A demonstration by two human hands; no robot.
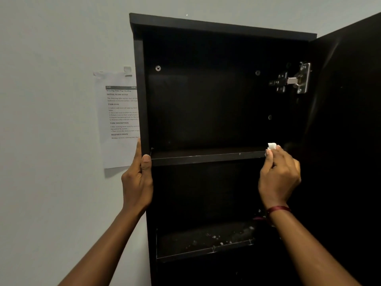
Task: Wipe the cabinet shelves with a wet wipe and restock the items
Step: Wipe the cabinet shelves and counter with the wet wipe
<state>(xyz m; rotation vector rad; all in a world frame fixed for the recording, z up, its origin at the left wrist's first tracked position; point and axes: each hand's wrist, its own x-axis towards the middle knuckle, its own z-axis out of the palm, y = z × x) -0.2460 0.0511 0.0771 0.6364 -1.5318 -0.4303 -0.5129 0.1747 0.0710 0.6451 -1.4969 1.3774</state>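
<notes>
A dark wall cabinet [140, 89] hangs open in front of me, nothing standing on its shelves. My right hand [278, 174] pinches a small white wet wipe [271, 145] against the right end of the upper shelf [206, 156]. My left hand [137, 182] grips the cabinet's left side panel at the height of that shelf, thumb on the front edge. The lower shelf [204, 240] shows pale specks and smears on its surface. A red band circles my right wrist.
The cabinet door [348, 120] stands swung open at the right, held by a metal hinge [294, 79]. A printed instruction sheet [119, 120] is taped to the pale wall just left of the cabinet.
</notes>
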